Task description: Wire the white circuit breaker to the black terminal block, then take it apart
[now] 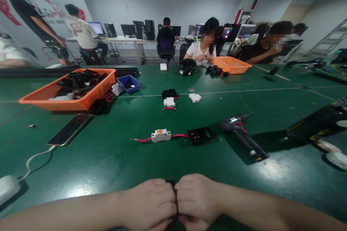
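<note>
Circuit breaker (161, 136): lay linked to black housing (199, 136), with clenched fingers of left hand (149, 202) and right hand (199, 198) before it, and seemed best handled without tugging red wire (179, 135).

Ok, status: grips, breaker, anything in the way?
Left grip, right grip: fists, knuckles facing. White breaker on table, red wire running to black housing. Drill lies right, off the direct line.

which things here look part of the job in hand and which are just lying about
Probably the job:
near breaker
its red wire
black case beside it
drill

Probably just lying about:
phone
white cable
white block
</note>
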The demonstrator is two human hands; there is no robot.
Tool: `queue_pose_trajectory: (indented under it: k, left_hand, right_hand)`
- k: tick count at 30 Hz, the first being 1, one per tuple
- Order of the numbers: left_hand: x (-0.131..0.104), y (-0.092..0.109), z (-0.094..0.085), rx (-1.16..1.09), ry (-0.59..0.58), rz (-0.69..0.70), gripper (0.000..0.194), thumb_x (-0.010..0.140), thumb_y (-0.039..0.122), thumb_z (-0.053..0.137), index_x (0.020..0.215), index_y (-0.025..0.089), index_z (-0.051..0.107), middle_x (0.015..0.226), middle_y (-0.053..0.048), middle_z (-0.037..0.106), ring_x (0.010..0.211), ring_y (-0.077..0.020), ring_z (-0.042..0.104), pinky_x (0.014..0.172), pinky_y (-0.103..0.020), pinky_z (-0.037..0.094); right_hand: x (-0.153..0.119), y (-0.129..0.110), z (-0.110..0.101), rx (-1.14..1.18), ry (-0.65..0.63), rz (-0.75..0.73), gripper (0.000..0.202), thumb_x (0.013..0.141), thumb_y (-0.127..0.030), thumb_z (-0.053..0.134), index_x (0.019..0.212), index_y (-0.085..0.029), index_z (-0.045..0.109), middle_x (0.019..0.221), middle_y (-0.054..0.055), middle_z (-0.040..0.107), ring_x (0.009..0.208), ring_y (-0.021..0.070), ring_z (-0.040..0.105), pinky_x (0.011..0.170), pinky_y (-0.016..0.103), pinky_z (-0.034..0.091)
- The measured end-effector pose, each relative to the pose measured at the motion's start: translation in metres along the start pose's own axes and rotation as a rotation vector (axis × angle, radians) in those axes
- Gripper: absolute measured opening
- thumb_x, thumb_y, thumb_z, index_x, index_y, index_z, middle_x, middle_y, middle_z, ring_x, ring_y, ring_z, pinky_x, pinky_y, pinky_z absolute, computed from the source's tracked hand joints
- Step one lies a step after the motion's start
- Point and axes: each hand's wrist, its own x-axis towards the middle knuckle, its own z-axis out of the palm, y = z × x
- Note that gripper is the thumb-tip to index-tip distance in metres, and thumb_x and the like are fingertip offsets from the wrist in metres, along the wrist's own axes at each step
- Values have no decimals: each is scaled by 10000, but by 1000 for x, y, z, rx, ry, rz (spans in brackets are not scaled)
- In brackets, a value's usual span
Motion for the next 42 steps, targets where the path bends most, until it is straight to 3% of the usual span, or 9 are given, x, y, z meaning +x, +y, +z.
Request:
queue_pose_trajectory:
  k: [8,19,28,30,33,36,38,40,42]
  left_hand:
    - [2,0,5,91,-65,20,173,826,300,597,888,202,469,798,-15,566,742,-175,483,639,-352,356]
    - [1,-1,8,68,-36,14,59,858,237,505,888,189,486,782,-37,566,742,-189,492,630,-358,370]
    - [4,8,9,24,-52,161,103,864,273,529,800,193,518,684,-13,527,634,-168,469,548,-358,336]
    - [4,14,15,-1,-51,221,105,850,289,555,815,192,532,658,2,508,606,-160,470,542,-354,337]
    - [2,19,23,-40,-29,312,102,833,275,561,864,178,552,633,19,481,570,-138,475,528,-334,340]
    - [-3,18,27,-5,71,331,128,844,289,523,874,171,562,586,32,434,519,-128,456,493,-325,308]
    - [-5,15,27,38,140,327,156,849,309,510,873,168,573,557,40,405,487,-125,437,473,-322,274]
    - [-5,12,24,51,180,324,167,848,307,512,875,159,583,545,43,398,473,-120,431,468,-315,262]
    - [-2,10,21,38,196,316,161,856,281,500,880,148,587,547,35,418,476,-119,437,471,-307,270]
  right_hand:
    - [2,0,-2,54,94,77,111,779,-262,523,680,-212,516,610,-6,506,638,160,482,562,304,346]
    - [1,0,-6,-5,-116,103,153,819,-322,565,723,-206,543,674,-1,561,685,167,499,590,317,334]
    - [-3,8,-6,15,2,59,377,928,-455,502,646,-204,522,632,4,539,646,164,491,558,326,285]
    - [-1,3,-8,112,91,122,434,973,-417,431,595,-207,471,586,0,501,590,152,447,549,324,274]
    - [7,-15,-9,522,240,433,522,1014,-445,325,557,-206,408,539,-11,440,548,128,434,560,294,330]
    - [13,-30,-10,1106,183,697,595,1004,-590,255,575,-204,399,521,-30,418,477,105,427,498,252,355]
    - [11,-29,-12,1266,112,688,589,998,-610,217,585,-216,364,504,-48,383,413,93,381,441,240,325]
    - [5,-21,-16,1074,116,606,548,993,-568,274,572,-224,340,501,-53,348,411,93,350,436,240,295]
    - [0,-13,-18,696,129,502,510,949,-504,425,535,-219,338,508,-47,334,453,101,322,460,249,263]
